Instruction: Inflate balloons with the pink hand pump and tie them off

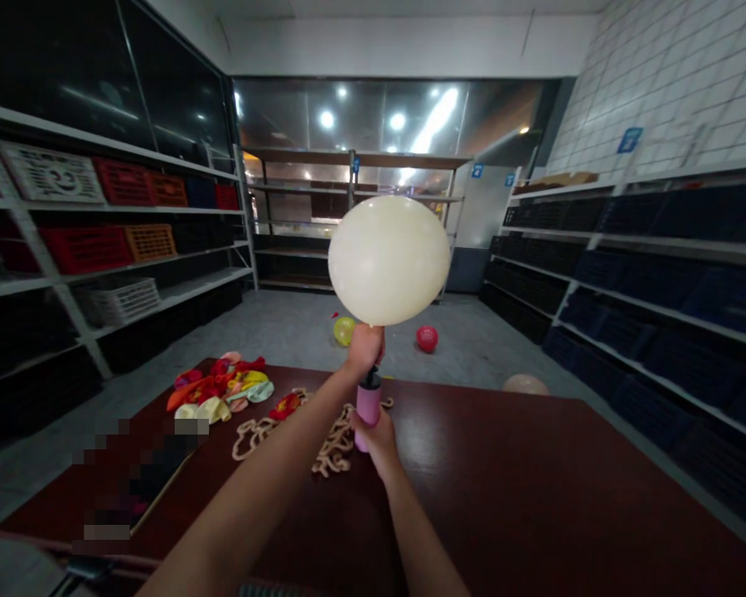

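A large cream-white inflated balloon stands above the table with its neck pointing down. My left hand is closed around the balloon's neck, at the top of a hand pump. The pump has a pink barrel and a black top. Lower down, my right hand wraps around the pink barrel. My left fingers hide the joint between balloon and pump. To the left of the pump lies a tangle of beige twisted cord.
Several limp coloured balloons are heaped at the left of the dark red table. A yellow balloon and a red balloon rest on the floor beyond. Racks with crates line both sides.
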Demonstrator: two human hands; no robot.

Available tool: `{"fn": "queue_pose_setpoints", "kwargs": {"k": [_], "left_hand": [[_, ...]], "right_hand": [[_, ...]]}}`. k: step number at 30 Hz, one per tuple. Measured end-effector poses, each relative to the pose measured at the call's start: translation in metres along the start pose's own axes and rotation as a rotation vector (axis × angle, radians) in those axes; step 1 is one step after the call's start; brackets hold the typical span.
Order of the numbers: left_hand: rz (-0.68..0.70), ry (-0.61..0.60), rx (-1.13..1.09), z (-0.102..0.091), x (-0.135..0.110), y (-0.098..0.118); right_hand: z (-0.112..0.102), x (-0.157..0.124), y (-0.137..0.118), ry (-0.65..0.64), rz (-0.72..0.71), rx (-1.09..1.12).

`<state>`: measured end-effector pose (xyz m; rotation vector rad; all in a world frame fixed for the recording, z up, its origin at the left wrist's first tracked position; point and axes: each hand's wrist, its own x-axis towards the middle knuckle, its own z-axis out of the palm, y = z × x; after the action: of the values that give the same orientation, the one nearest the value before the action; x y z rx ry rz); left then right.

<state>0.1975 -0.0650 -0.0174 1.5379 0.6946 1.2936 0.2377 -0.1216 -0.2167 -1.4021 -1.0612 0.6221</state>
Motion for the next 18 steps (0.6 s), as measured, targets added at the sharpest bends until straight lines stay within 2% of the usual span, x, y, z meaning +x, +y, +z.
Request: {"fn": "queue_pose_setpoints", "kwargs": {"k": [5, 11, 18], "left_hand": [[-0.03, 0.029, 0.032, 0.004, -0.016, -0.015], [-0.051, 0.039, 0.081, 0.002, -0.021, -0.009], [-0.093, 0.016, 0.138, -0.003, -0.022, 0.0]], "right_hand": [[0.0, 0.0, -0.002, -0.005, 0.015, 0.026], [-0.002, -0.001, -0.01, -0.033, -0.034, 0.085], [-0.001, 0.0, -0.008, -0.038, -0.07, 0.092]]}}
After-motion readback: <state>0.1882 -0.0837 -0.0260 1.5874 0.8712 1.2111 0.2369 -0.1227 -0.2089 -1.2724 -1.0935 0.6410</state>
